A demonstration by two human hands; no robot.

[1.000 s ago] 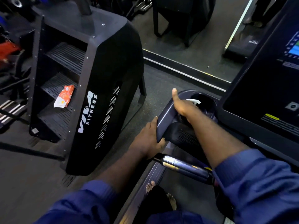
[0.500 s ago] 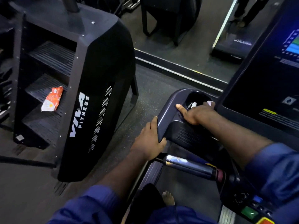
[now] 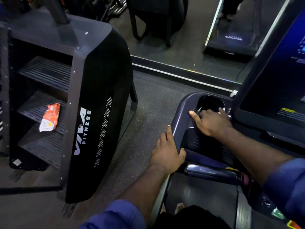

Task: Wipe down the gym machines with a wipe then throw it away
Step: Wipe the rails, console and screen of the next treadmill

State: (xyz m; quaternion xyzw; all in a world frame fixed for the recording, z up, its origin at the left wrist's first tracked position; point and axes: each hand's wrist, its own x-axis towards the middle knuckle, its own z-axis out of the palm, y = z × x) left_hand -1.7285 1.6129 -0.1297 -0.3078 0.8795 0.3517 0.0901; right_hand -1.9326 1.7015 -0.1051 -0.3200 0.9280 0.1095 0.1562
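- Left hand [image 3: 166, 152]: wrapped round the outer edge of the console tray [image 3: 179, 116], thumb uppermost. It is judged a brace, so that the body is steadied for the reach.
- Right hand [image 3: 212, 121]: fingers curled over the wipe [image 3: 222, 110], thumb laid along the rim, pressed at the near lip of the cup holder [image 3: 209, 101].
- Wipe: mostly hidden under the fingers, with white corners shown at the holder's right side. It is held bunched, presumably so that the recess is reached.
- Orange packet [image 3: 49, 117]: left on a middle shelf of the black machine [image 3: 99, 113], well apart.
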